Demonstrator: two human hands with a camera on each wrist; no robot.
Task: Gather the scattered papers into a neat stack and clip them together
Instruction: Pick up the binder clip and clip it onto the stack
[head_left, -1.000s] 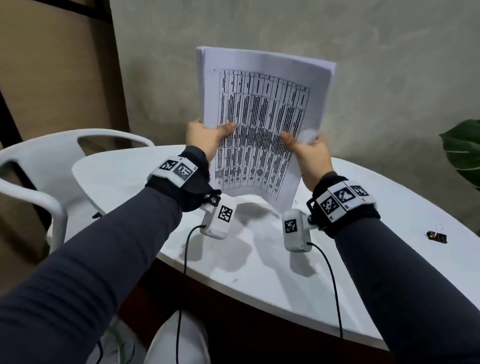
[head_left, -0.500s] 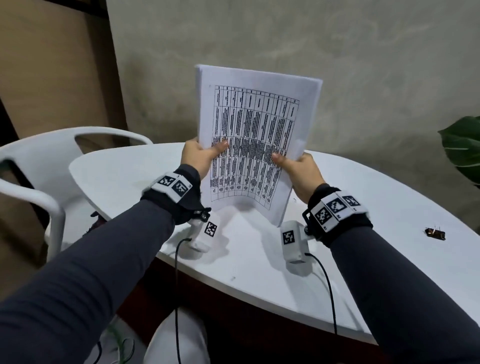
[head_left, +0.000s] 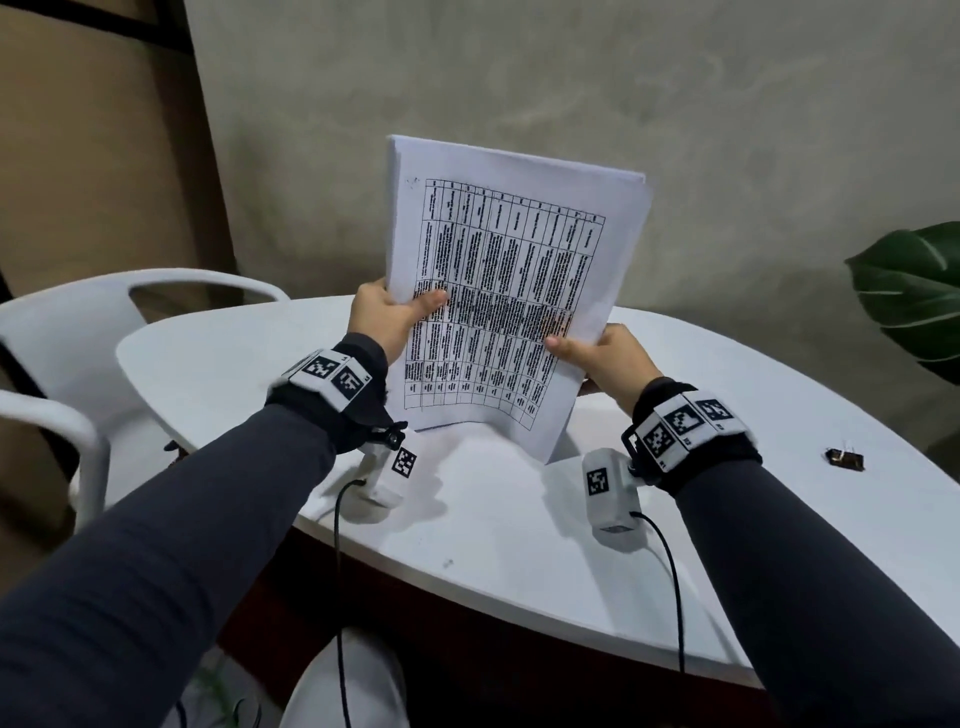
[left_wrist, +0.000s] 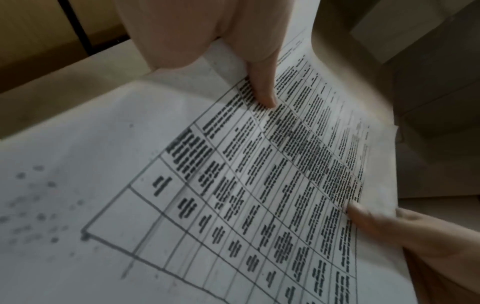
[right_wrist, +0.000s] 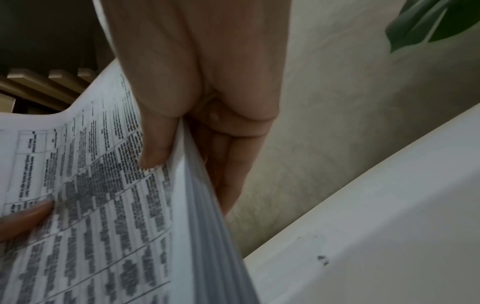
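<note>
A stack of white papers (head_left: 511, 270) printed with a black table stands upright, its bottom edge on the white table (head_left: 519, 519). My left hand (head_left: 389, 317) grips the stack's left edge, thumb on the front sheet. My right hand (head_left: 597, 356) grips the right edge lower down, thumb in front and fingers behind. The left wrist view shows the printed sheet (left_wrist: 259, 185) under my left thumb (left_wrist: 259, 86). In the right wrist view the stack's layered edge (right_wrist: 207, 205) sits between my thumb and fingers. A small dark binder clip (head_left: 844, 459) lies on the table, far right.
A white plastic chair (head_left: 78, 332) stands to the left of the table. A green plant leaf (head_left: 914, 291) reaches in at the right edge. A grey wall rises close behind the table. Cables hang from both wrist cameras over the table's front edge.
Both hands have come down with the stack, from held above the table to its bottom edge meeting the tabletop. The sheets' top edges look more even.
</note>
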